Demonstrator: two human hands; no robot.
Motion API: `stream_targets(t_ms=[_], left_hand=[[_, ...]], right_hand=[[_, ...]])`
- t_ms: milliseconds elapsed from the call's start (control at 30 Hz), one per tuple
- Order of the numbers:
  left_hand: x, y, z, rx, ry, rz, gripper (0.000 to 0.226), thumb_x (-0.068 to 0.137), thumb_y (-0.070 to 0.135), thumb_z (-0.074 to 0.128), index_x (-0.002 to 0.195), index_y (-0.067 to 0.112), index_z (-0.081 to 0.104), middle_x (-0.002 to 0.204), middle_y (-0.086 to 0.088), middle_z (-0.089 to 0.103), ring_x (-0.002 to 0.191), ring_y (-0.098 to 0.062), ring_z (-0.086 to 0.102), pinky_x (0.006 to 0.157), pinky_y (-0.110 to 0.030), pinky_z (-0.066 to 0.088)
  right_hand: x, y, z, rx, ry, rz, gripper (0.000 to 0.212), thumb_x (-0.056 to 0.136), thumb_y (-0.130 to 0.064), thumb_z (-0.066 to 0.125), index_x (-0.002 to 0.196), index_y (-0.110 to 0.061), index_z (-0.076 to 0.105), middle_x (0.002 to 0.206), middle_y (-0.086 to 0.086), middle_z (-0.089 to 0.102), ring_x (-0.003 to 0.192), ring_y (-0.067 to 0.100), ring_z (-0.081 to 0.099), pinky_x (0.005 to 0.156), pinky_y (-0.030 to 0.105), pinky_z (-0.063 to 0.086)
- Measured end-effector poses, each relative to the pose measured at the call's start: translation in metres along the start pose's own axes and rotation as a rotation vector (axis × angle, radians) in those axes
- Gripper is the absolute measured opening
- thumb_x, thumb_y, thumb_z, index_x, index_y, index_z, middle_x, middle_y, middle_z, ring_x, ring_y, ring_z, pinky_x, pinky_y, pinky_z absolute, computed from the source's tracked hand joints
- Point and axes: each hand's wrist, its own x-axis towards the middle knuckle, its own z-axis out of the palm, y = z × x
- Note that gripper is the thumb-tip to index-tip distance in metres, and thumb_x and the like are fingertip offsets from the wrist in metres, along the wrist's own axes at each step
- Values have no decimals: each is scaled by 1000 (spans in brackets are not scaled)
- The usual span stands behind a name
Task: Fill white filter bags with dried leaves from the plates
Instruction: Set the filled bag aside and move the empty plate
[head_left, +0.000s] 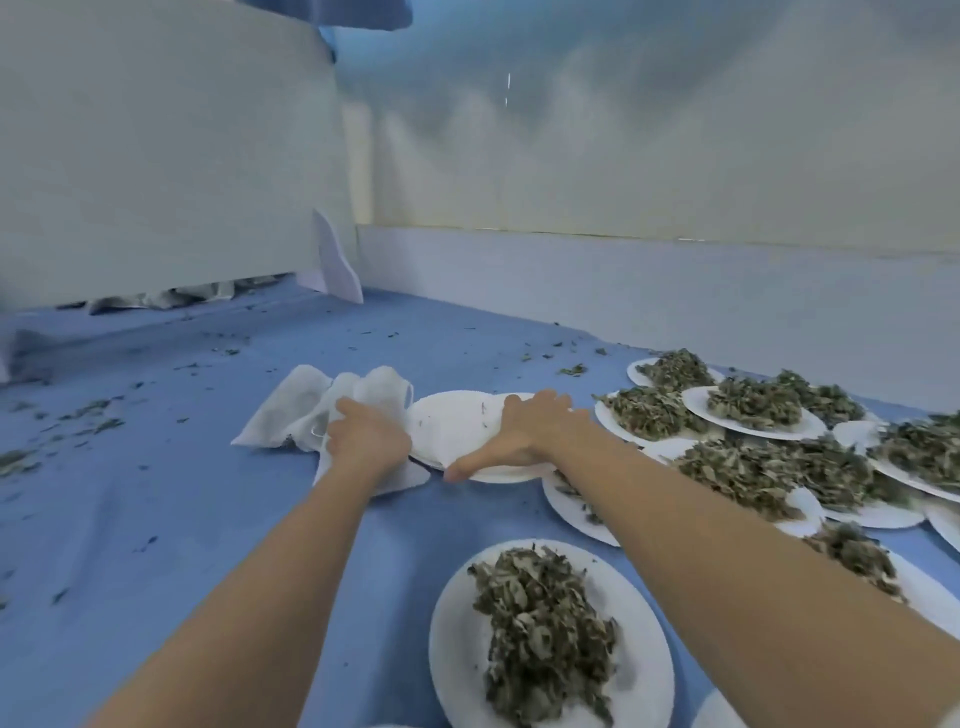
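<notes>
Both hands busy mid-frame: left hand (368, 442) grips filter bags (311, 410), right hand (524, 434) flat, fingers straight on emptied plate (457, 423); careless sliding could knock neighbouring leaf plates (649, 415).

1. A cloth (156, 493) covers the table, with leaf crumbs (78, 415) strewn over its left part.
2. Bags (322, 410) lie in a heap mid-table, under the left hand (369, 441).
3. Just right of the bags sits a bare plate (457, 421); the right hand (530, 431) rests on its right side.
4. Right of that, heaped plates (753, 415) overlap in a cluster.
5. Nearest the viewer, a near plate (457, 623) of leaves (545, 634) lies between the forearms.
6. A wall (623, 270) stands behind.
</notes>
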Motion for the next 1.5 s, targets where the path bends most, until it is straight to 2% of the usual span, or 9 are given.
stream_targets(t_ms=[200, 367, 500, 767, 933, 1033, 1200, 1333, 1500], left_hand=[[26, -2, 16, 510, 209, 233, 46, 88, 12, 39, 130, -3, 33, 128, -20, 42, 111, -29, 44, 81, -32, 37], [5, 7, 21, 381, 310, 154, 43, 81, 16, 54, 118, 0, 36, 119, -19, 43, 107, -29, 47, 85, -31, 38], [-23, 15, 10, 395, 286, 218, 40, 81, 21, 57, 112, 4, 39, 118, -18, 43, 106, -29, 44, 85, -31, 37], [-142, 38, -29, 144, -33, 401, 30, 87, 6, 42, 114, -5, 51, 115, -24, 58, 105, -37, 54, 78, -35, 42], [-259, 50, -42, -21, -257, 497, 21, 84, 1, 40, 81, -3, 60, 90, -24, 62, 88, -38, 61, 68, -35, 44], [-329, 65, -38, -142, -376, 585, 20, 88, 6, 41, 82, -2, 58, 89, -23, 58, 73, -27, 52, 64, -35, 40], [-442, 79, -17, -248, -476, 713, 23, 86, 9, 41, 95, 2, 61, 98, -22, 65, 92, -35, 61, 81, -41, 51], [-518, 82, 1, -174, -612, 837, 14, 84, 12, 48, 91, 10, 60, 95, -19, 66, 94, -33, 61, 78, -40, 52], [-571, 77, 7, 13, -753, 960, 18, 86, 19, 48, 91, 10, 62, 91, -12, 65, 83, -28, 60, 69, -32, 48]], right_hand=[[46, -25, 28, 58, 29, 6, 125, 36, -87, 55, 138, -20, 29, 142, 20, 25, 129, 41, 22, 101, 51, 25], [55, -24, 35, 106, 70, -15, 129, 48, -91, 47, 146, -21, 2, 154, 19, -8, 139, 45, -12, 109, 60, -5], [26, -14, 19, 59, 120, -100, 113, 62, -84, 44, 146, -21, 4, 154, 19, -6, 139, 45, -10, 110, 59, -6], [-128, 28, -31, -36, 152, -148, 95, 74, -73, 47, 145, -19, 15, 152, 19, 12, 138, 42, 15, 110, 57, 11], [-255, 75, -37, -127, 143, -129, 72, 87, -62, 35, 143, -17, 21, 148, 19, 24, 133, 39, 26, 109, 58, 18], [-329, 110, -26, -54, 166, -81, 59, 92, -49, 35, 142, -18, 25, 144, 18, 31, 131, 38, 31, 107, 56, 22], [-439, 172, 3, 76, 223, -17, 41, 94, -36, 39, 129, -17, 44, 127, 15, 52, 118, 32, 47, 97, 46, 40], [-515, 215, 14, 116, 189, 16, 34, 90, -33, 48, 121, -21, 56, 125, 7, 58, 113, 23, 52, 95, 36, 42], [-571, 249, 30, 86, -14, 43, 27, 87, -32, 53, 112, -33, 60, 122, 2, 58, 113, 20, 51, 98, 40, 40]])
